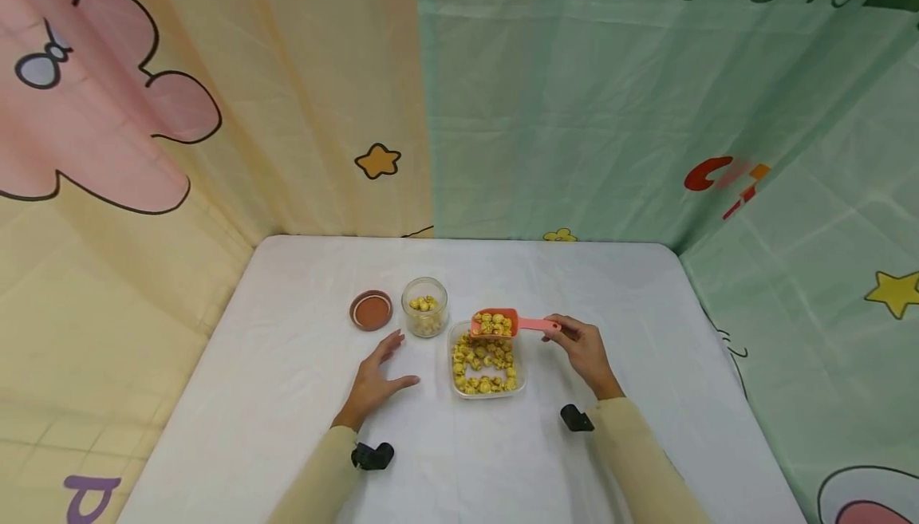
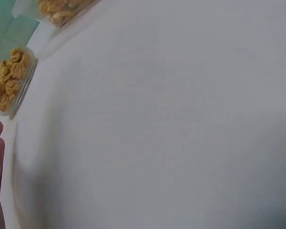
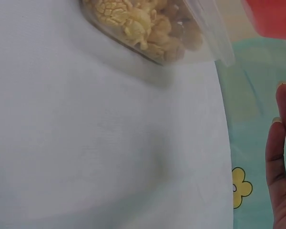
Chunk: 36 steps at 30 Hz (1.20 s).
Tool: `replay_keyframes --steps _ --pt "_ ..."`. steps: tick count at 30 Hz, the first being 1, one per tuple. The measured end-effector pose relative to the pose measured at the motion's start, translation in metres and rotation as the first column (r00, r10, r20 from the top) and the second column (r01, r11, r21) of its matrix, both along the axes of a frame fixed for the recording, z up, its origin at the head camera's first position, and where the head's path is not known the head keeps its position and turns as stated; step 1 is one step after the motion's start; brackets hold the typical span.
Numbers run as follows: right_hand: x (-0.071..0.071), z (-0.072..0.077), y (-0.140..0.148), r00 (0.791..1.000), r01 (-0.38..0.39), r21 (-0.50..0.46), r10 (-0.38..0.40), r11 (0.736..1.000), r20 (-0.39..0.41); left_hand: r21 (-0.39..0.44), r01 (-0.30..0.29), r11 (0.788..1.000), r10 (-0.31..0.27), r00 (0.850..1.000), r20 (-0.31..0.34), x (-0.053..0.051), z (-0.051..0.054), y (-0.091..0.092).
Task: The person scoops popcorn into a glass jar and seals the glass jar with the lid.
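My right hand (image 1: 585, 352) pinches the handle of a red scoop (image 1: 528, 323), which is loaded with yellow popcorn (image 1: 493, 324). The scoop hangs over the far side of a clear square container (image 1: 459, 393) that holds more popcorn (image 1: 485, 384). In the right wrist view the red scoop (image 3: 274, 16) shows only in part, above the container's wall (image 3: 212, 28). My left hand (image 1: 370, 384) is spread with thumb and fingers apart, touching nothing, just in front of a glass jar (image 1: 425, 325). Some popcorn (image 1: 424, 303) lies inside the open jar.
A reddish-brown round lid (image 1: 372, 310) lies left of the jar. White cloth covers the table (image 1: 287, 396). Printed curtains (image 1: 546, 125) stand along its back and sides. Each forearm carries a black wrist camera (image 1: 373, 455).
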State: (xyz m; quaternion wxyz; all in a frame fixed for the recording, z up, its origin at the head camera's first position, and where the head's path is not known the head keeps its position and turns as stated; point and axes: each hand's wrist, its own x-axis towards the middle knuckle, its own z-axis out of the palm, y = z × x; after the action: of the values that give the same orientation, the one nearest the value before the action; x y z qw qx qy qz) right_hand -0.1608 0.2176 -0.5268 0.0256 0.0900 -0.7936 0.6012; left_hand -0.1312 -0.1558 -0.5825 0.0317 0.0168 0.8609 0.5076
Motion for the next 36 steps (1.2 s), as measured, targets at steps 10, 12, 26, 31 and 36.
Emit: replay_keyframes --steps 10,12,26,31,36 --pt "-0.02 -0.002 -0.001 1.0 0.012 0.025 -0.012 1.0 -0.008 0.057 -0.019 0.998 0.022 0.999 -0.047 -0.017 0.019 -0.012" --pt "-0.022 0.0 -0.003 1.0 0.012 0.04 -0.011 0.999 -0.023 0.06 -0.021 0.998 0.023 0.999 -0.04 -0.02 0.023 -0.013" --pt "-0.041 0.019 -0.018 1.0 0.012 0.054 -0.013 0.998 0.013 0.037 -0.025 0.999 0.027 0.999 -0.033 -0.049 0.041 -0.006" --pt "-0.048 0.023 -0.024 1.0 -0.011 0.025 0.01 1.0 0.022 0.065 -0.012 0.998 0.013 1.0 -0.017 -0.059 0.041 -0.001" --pt "-0.054 0.026 -0.032 1.0 -0.031 0.021 0.031 0.999 0.007 0.02 0.0 1.0 0.0 1.0 0.022 -0.065 0.044 0.005"
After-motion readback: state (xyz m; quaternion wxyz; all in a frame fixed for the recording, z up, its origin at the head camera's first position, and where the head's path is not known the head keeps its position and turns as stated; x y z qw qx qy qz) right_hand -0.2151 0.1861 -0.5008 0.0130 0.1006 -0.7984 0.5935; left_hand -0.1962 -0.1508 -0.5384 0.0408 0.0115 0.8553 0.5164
